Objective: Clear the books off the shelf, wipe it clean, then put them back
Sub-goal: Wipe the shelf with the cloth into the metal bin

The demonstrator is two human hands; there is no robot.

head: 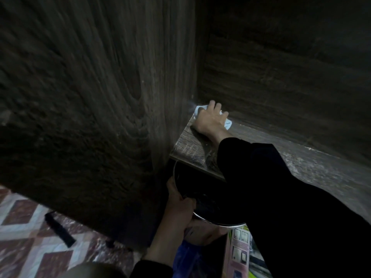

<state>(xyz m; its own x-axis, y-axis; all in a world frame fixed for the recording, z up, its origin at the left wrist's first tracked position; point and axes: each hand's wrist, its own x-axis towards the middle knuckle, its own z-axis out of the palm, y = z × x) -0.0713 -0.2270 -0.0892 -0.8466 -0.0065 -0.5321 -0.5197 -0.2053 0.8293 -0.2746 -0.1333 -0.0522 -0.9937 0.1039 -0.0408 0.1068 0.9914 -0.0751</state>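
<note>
Right hand (209, 119) lies palm-down, fingers spread nearly straight, pressing a crumpled white cloth (227, 123) into the back-left corner of the dark wood-grain shelf board (301, 161). Nothing is pinched; the cloth is just trapped under palm and fingers, likely so the pressure drags dust out of the corner. A black sleeve runs back across the board toward the camera. The cloth sits right against the tall dark wood side panel (100, 97) and just in front of the dark back panel (281, 77). The visible board carries no books. Pale streaks and dusty patches show on it, so the wiping step looks under way, not finished. Left hand (179, 205) is lower, fingers curled round the edge of a round dark container with a shiny metal rim (218, 223), held just under the board's front edge near the side panel. It is probably there to catch what gets swept off; what it is exactly, cannot tell. Below it are a pink-and-green printed box or cover (241, 249) and something blue (186, 255), too dark to say if these are the task's books. Far left, patterned red-and-white floor tiles (30, 227) with a flat black strip (60, 229) lying on them. Likely next: pull the cloth forward along the board toward the container. The risk is dust going past the rim.
</note>
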